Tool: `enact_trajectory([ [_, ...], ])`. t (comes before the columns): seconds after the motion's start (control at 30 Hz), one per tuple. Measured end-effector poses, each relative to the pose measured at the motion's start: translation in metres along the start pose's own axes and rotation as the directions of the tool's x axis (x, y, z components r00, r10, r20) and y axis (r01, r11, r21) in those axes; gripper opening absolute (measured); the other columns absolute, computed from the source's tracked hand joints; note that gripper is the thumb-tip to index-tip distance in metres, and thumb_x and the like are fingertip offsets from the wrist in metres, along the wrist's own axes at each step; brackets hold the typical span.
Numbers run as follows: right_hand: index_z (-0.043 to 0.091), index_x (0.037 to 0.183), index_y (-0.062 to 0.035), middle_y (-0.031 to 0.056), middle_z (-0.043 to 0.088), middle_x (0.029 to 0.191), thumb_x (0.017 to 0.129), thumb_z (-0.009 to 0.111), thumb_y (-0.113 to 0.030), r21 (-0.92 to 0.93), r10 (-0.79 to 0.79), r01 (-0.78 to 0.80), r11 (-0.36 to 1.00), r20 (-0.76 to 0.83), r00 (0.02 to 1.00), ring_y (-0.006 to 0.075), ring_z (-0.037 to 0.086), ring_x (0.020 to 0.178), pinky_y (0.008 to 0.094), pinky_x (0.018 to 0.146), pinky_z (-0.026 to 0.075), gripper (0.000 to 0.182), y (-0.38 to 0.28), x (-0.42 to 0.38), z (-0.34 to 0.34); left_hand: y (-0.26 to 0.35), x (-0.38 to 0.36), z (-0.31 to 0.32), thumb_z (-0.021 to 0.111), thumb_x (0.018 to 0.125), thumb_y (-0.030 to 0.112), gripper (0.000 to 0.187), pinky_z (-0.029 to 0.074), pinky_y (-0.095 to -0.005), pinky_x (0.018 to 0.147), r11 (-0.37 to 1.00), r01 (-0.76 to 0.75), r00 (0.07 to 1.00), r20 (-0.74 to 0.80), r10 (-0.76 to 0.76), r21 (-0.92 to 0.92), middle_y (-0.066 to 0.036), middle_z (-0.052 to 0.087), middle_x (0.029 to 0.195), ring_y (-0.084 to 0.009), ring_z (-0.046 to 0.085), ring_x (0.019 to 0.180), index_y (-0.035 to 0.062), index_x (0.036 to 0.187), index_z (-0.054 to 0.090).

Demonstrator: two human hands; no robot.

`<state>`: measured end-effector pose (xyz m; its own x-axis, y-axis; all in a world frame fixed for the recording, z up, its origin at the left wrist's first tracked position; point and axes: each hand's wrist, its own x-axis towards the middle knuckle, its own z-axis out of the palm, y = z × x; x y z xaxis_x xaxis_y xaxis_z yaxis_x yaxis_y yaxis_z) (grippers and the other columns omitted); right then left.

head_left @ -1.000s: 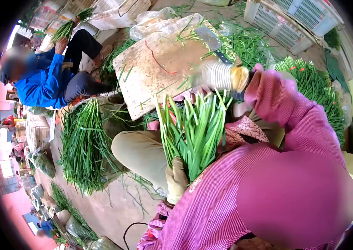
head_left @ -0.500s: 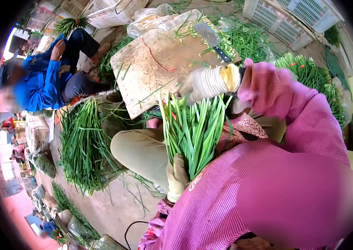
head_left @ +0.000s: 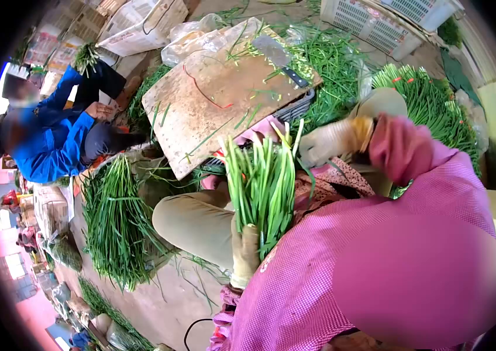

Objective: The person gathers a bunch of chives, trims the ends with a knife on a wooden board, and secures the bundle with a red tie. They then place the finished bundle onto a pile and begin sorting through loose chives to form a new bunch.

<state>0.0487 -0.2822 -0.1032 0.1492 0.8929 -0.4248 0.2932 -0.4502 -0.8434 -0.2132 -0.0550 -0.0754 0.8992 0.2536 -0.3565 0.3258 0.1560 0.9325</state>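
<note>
My left hand [head_left: 245, 251], in a pale glove, is closed around the lower part of a bunch of green stalks [head_left: 262, 187]. The pale cut ends of the bunch point up and fan out a little. To the right of these ends is my right hand [head_left: 333, 140], also gloved; blur hides whether its fingers grip anything. Beyond the bunch lies a worn wooden board [head_left: 195, 93] with a red tie [head_left: 204, 90] and loose green bits. A cleaver [head_left: 274, 52] rests at the board's far right corner.
A large pile of greens [head_left: 116, 222] lies at the left. Red-tied bunches [head_left: 429, 93] are at the right, and loose greens [head_left: 336, 70] lie behind the board. Crates [head_left: 371, 29] stand farther back. A co-worker in blue [head_left: 55, 140] sits at the upper left.
My right hand has moved right and down from the stalk tops. The bunch looks narrower and more upright. The co-worker's hand has lowered.
</note>
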Motion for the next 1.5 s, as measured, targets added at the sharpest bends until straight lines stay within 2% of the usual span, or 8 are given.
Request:
enact_trajectory([
  [0.17,0.069,0.081,0.0015,0.0081,0.064,0.062,0.089,0.066,-0.039,0.314,0.335,-0.281,0.907,-0.135,0.933,0.0197,0.060,0.057,0.0335,0.056,0.049,0.041,-0.070,0.030,0.020,0.001,0.007,0.015,0.077,0.076,-0.002,0.094,0.045,-0.0346,0.099,0.976,-0.113,0.986,0.139,0.087,0.185,-0.015,0.052,0.132,-0.0212,0.055,0.114,0.0018,0.151,0.021],
  [0.4,0.068,0.096,-0.0031,0.0089,0.066,0.076,0.093,0.057,-0.026,-0.611,-0.255,0.075,0.788,-0.213,0.943,0.0238,0.064,0.066,0.0363,0.062,0.051,0.026,-0.053,0.042,-0.045,-0.010,0.005,-0.027,0.061,0.089,-0.002,0.043,0.051,-0.0281,0.084,0.887,0.401,0.914,0.174,-0.367,-0.232,-0.006,0.065,0.111,-0.0155,0.063,0.095,0.0034,0.131,0.054],
  [0.63,0.060,0.130,-0.0207,0.0139,0.065,0.117,0.094,0.049,-0.029,-0.589,0.016,-0.400,0.702,-0.548,0.836,0.0319,0.066,0.096,0.0406,0.082,0.055,0.038,-0.069,0.012,-0.078,-0.036,-0.004,-0.051,0.052,0.097,0.008,0.023,0.051,-0.0278,0.073,0.861,-0.434,0.891,0.263,0.369,0.264,-0.004,0.069,0.096,-0.0136,0.065,0.084,0.0021,0.113,0.067],
  [0.87,0.070,0.112,-0.0228,0.0063,0.057,0.135,0.086,0.060,-0.044,-0.818,-0.397,0.004,0.575,-0.274,0.876,0.0391,0.035,0.135,0.0628,0.111,0.024,0.035,-0.100,0.079,-0.011,-0.025,-0.006,-0.043,0.054,0.099,0.017,0.025,0.052,-0.0266,0.072,0.997,-0.070,0.971,0.230,0.071,-0.013,-0.002,0.069,0.099,-0.0109,0.064,0.083,0.0007,0.112,0.068],
  [1.23,0.066,0.107,-0.0179,0.0062,0.057,0.130,0.083,0.063,-0.024,-0.833,-0.455,-0.012,0.553,-0.314,0.834,0.0332,0.047,0.129,0.0454,0.101,0.043,0.025,-0.079,0.086,-0.014,-0.031,-0.004,-0.040,0.052,0.101,0.028,0.033,0.057,-0.0291,0.075,0.649,0.420,0.908,0.307,-0.287,-0.634,-0.007,0.070,0.103,-0.0162,0.067,0.086,0.0007,0.119,0.061],
  [1.33,0.065,0.108,-0.0110,0.0128,0.067,0.110,0.089,0.059,-0.023,-0.534,0.230,-0.427,0.730,-0.397,0.889,0.0270,0.065,0.105,0.0429,0.082,0.055,0.024,-0.119,0.056,-0.047,-0.038,-0.002,-0.041,0.050,0.102,0.026,0.030,0.057,-0.0293,0.071,0.653,0.385,0.923,0.279,-0.265,-0.652,-0.007,0.069,0.101,-0.0166,0.067,0.081,0.0018,0.117,0.060],
  [1.4,0.065,0.100,-0.0077,0.0148,0.068,0.088,0.089,0.059,-0.022,-0.646,-0.408,-0.479,0.594,-0.755,0.513,0.0301,0.069,0.081,0.0401,0.067,0.056,0.019,-0.050,0.069,-0.067,-0.049,-0.001,-0.047,0.047,0.103,0.022,0.027,0.056,-0.0279,0.070,0.698,0.342,0.939,0.264,-0.223,-0.629,-0.005,0.068,0.098,-0.0148,0.065,0.078,0.0025,0.116,0.059],
  [1.5,0.061,0.106,-0.0041,0.0165,0.069,0.088,0.098,0.051,-0.023,-0.198,-0.112,-0.566,0.800,-0.977,0.182,0.0311,0.067,0.082,0.0404,0.069,0.054,0.023,-0.043,0.033,-0.115,-0.044,-0.006,-0.049,0.044,0.103,0.016,0.023,0.055,-0.0252,0.069,0.770,0.262,0.956,0.268,-0.123,-0.581,-0.003,0.066,0.095,-0.0131,0.063,0.079,0.0034,0.115,0.059],
])
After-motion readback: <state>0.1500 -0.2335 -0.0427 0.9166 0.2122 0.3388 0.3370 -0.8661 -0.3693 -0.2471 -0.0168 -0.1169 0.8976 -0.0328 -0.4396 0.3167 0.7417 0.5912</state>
